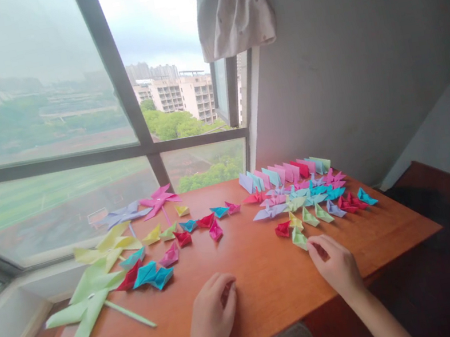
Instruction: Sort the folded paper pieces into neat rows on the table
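My right hand [335, 262] has its thumb and forefinger pinched at the near edge of a light green paper boat [299, 238] on the table. Just beyond that boat are a red paper boat [283, 229] and a yellow one [295, 221]. More folded boats, among them a green boat [310, 217] and a purple boat [335, 209], stand in a row to the right. My left hand [215, 312] rests on the tabletop with its fingers curled in and nothing visible in them. Blue paper boats [152, 275] lie beyond it to the left.
Pinwheels, including a green pinwheel [91, 299] and a pink pinwheel [160, 202], lie along the left of the wooden table [269, 294]. Paper cranes [276, 210] and a row of folded cards [291, 172] stand at the back right. Windows [30, 75] rise behind.
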`<state>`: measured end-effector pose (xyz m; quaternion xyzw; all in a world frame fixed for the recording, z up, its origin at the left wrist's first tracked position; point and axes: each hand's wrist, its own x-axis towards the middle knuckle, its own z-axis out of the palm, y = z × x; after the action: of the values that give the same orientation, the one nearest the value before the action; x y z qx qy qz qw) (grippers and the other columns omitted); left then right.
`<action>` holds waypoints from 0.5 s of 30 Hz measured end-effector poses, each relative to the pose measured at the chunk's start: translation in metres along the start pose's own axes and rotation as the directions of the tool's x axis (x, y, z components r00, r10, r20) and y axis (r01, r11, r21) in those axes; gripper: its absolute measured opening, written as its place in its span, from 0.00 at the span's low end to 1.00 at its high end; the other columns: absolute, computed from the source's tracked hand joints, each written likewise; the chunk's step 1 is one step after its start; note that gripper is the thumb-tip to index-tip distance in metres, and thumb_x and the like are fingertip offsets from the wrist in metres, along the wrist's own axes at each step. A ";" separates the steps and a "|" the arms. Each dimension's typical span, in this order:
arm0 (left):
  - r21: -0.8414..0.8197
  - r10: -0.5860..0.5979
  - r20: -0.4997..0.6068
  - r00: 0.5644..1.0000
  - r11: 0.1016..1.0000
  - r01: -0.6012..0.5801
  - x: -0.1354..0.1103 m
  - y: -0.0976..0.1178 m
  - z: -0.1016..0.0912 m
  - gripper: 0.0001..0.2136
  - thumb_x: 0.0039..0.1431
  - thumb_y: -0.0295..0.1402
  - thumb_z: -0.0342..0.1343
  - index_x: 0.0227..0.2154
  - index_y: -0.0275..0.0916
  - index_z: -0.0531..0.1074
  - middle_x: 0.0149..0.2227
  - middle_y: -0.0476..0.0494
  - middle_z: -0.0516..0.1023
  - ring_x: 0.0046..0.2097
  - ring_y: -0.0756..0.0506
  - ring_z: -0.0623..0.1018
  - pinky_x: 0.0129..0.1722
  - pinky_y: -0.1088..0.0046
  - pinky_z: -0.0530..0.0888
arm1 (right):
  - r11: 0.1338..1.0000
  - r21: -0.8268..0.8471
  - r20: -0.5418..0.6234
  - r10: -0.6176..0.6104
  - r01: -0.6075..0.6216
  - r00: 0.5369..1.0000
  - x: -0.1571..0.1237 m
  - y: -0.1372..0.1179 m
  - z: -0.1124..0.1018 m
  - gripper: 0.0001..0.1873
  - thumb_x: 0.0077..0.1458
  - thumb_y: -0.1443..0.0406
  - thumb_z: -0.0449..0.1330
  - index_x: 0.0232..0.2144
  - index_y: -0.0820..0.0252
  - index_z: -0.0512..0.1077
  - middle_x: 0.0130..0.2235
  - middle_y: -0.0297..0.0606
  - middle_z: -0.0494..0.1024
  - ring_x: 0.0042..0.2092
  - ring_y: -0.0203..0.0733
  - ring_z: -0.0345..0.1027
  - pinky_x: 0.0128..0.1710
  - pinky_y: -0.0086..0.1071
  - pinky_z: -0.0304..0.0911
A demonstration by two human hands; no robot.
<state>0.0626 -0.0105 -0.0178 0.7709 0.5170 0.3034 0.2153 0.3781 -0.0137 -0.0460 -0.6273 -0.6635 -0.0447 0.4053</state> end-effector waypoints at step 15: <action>0.024 0.038 -0.005 0.999 0.999 -0.038 0.002 0.000 0.000 0.09 0.62 0.31 0.49 0.35 0.40 0.74 0.32 0.43 0.78 0.32 0.45 0.78 0.33 0.72 0.73 | 0.999 0.039 0.067 0.001 -0.003 0.998 -0.002 0.003 0.006 0.13 0.63 0.61 0.51 0.34 0.58 0.73 0.31 0.39 0.76 0.30 0.38 0.69 0.34 0.30 0.64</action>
<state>0.0633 -0.0081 -0.0173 0.7823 0.5063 0.3033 0.1990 0.3774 -0.0119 -0.0522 -0.6210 -0.6769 -0.0101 0.3950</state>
